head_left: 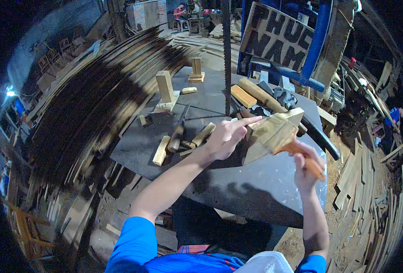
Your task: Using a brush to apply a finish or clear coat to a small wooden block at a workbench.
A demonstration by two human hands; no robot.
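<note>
My right hand (307,170) grips the orange handle (312,166) of a wide brush, whose pale yellow bristles (272,132) are smeared by motion over the grey machine table (274,182). Just left of the bristles is my left hand (227,139), index finger stretched toward them and the other fingers loosely bent; I see nothing held in it. Behind the bristles a pale wood block (294,116) shows in part. Left of my left hand lie a wooden-handled blade tool (176,139) and small wood offcuts (161,151).
An upright saw blade (227,59) crosses the table beyond my hands. Behind the brush lie a thick wooden stick (264,94), an orange-brown block (243,96) and a black bar (320,137). Upright wood pieces (165,86) stand at the far left; stacked boards (97,86) lie beyond.
</note>
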